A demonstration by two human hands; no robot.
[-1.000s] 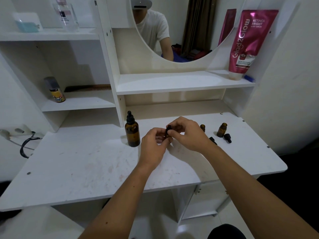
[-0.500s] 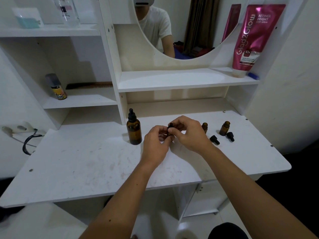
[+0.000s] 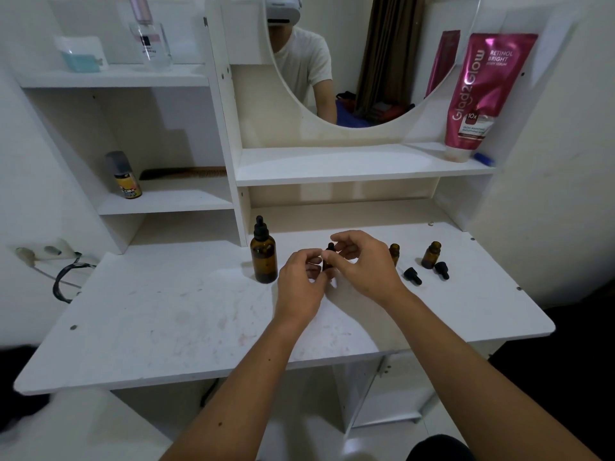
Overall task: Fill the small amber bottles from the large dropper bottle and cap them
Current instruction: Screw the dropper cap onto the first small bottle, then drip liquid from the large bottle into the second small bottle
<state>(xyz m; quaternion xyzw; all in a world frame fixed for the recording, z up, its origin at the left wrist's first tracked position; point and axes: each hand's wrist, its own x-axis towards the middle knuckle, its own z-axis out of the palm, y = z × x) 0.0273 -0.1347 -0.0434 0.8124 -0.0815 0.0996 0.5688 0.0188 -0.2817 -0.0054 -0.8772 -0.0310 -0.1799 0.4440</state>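
I'm seeing the big amber dropper bottle point(image 3: 265, 257) standing capped; two small amber bottles point(image 3: 394, 253) point(image 3: 431, 255) sitting open, black caps point(image 3: 413, 275) point(image 3: 442, 270) lying beside them

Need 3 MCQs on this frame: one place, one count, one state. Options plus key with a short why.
1. Where does the large dropper bottle stand relative to the hands?
A. to their left on the desktop
B. on the shelf under the mirror
C. to the right of the loose caps

2. How many small amber bottles stand uncapped to the right of the hands?
A. none
B. two
C. four

3. What is the state of the small bottle between the hands?
A. lying on its side, untouched
B. upright with a black dropper cap on top, the left hand at its body
C. uncapped on the upper shelf

Key:
1 A, it stands on the white desktop left of both hands.
2 B, one open bottle and another stand beside two loose caps.
3 B, the right hand has its fingers at the black cap.
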